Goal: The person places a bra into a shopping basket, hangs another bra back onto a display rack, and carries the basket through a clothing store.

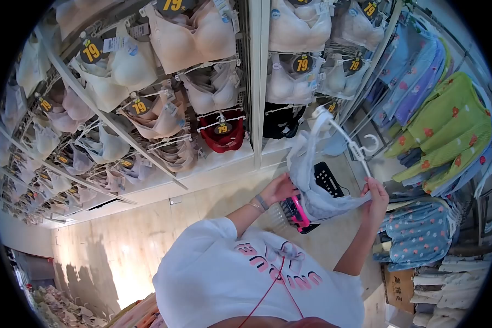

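One bra (333, 209) pt. hides blk basket (328, 179).

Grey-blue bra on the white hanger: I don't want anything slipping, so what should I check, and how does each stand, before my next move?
1. Right hand gripping the bra: ok, fingers at its right end.
2. Left hand at the bra's left edge: ok, though its fingertips are hidden.
3. Hook free of any rail: ok, as far as it shows.
4. Bra attached at the lower end of the hanger: cannot tell, the right hand obscures it.
5. Black slotted item fully visible: not ok, bra partly covers it.
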Demonstrator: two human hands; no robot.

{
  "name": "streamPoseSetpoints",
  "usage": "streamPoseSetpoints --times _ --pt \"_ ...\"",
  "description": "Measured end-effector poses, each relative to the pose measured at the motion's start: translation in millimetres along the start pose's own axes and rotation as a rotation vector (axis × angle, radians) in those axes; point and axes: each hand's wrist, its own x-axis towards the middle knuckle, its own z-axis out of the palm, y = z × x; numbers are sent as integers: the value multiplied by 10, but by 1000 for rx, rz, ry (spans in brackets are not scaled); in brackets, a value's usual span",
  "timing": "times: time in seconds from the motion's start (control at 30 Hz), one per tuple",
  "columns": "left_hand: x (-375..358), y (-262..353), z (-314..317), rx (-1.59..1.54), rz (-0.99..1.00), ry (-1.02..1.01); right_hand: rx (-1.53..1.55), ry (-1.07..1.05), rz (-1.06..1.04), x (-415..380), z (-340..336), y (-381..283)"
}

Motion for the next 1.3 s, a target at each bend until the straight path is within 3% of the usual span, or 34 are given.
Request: streamPoseSetpoints --times 0.17,0.47,0.8,1.1,1.3 --pt "-408 163 102 71 77 282 55 32 26 43 38 157" --pt "-735 580 659 279 214 258 42 104 157 -20 291 494" --pt "-712 601 633 555 384 370 43 178 163 -267 393 557" --pt "-711 604 692 502 226 344 2 249 181 -306 348 603" --pt "-657 480 543 711 327 352 107 269 133 -267 160 699"
